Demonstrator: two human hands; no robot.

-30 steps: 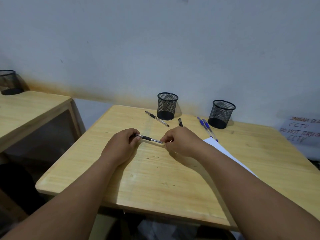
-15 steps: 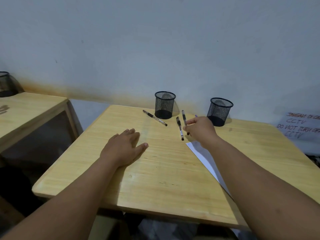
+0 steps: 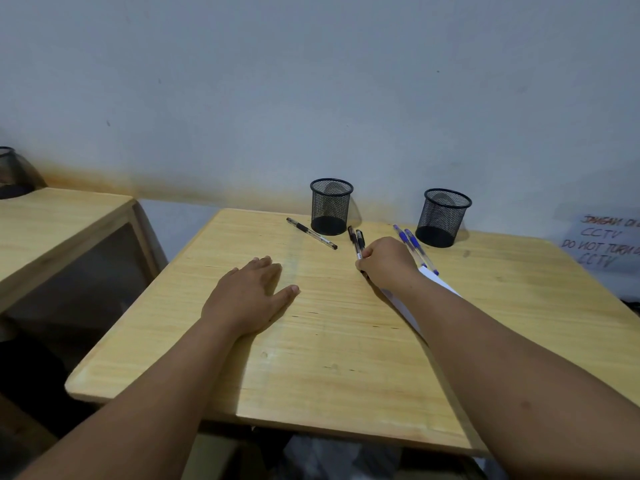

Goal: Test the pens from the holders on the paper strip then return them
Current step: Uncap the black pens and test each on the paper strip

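Two empty black mesh holders, the left holder [image 3: 331, 206] and the right holder [image 3: 443, 217], stand at the back of the wooden table [image 3: 311, 358]. My right hand [image 3: 386, 263] pinches a black pen [image 3: 360, 241] low over the table, close beside a second black pen [image 3: 352, 237] that lies there. A third black pen [image 3: 311, 233] lies left of the left holder. Two blue pens [image 3: 410, 242] lie in front of the right holder. The white paper strip [image 3: 438, 280] is mostly hidden under my right wrist and forearm. My left hand [image 3: 251, 294] rests flat on the table, holding nothing.
A second wooden table [image 3: 52, 230] stands to the left across a gap, with another mesh holder [image 3: 8, 173] at its far corner. A handwritten CCTV notice [image 3: 604, 244] hangs on the wall at the right. The wall runs right behind the holders.
A second ago both hands held the black pen together. My left hand let go and now lies flat; my right hand carried the pen back toward the holders and lowered it beside the lying black pen.
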